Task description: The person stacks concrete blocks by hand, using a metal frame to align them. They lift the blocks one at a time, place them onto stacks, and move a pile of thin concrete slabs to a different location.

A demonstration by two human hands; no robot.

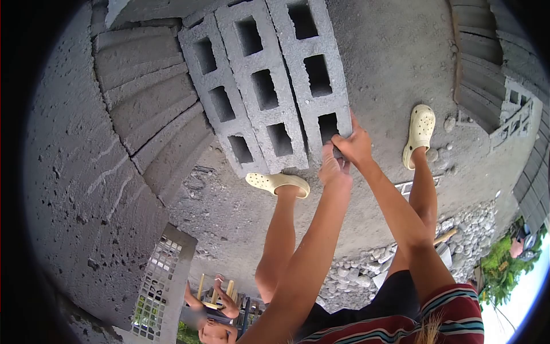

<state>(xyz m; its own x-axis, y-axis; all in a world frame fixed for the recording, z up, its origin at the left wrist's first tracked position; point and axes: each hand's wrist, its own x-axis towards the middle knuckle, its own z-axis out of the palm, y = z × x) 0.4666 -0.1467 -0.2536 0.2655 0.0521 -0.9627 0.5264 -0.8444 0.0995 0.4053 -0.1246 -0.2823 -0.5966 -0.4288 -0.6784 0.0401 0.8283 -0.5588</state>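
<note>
Three grey concrete hollow blocks stand side by side with their open cells facing me: a left block (230, 137), a middle block (274, 116) and a right block (330, 49). My left hand (334, 170) is closed on the near end of the right block, its thumb at the lowest cell and its other fingers partly hidden. Around the same block's near right corner, my right hand (356, 147) is closed, with its thumb toward that cell and fingers along the side. A narrow gap runs between the right block and the middle one.
My feet in cream clogs (423, 127) stand on either side, one close to the blocks. More stacked blocks (146, 74) lie at left, others (478, 63) at upper right. Behind me are a gravel pile (358, 275), a perforated block wall (163, 269) and another person (215, 329).
</note>
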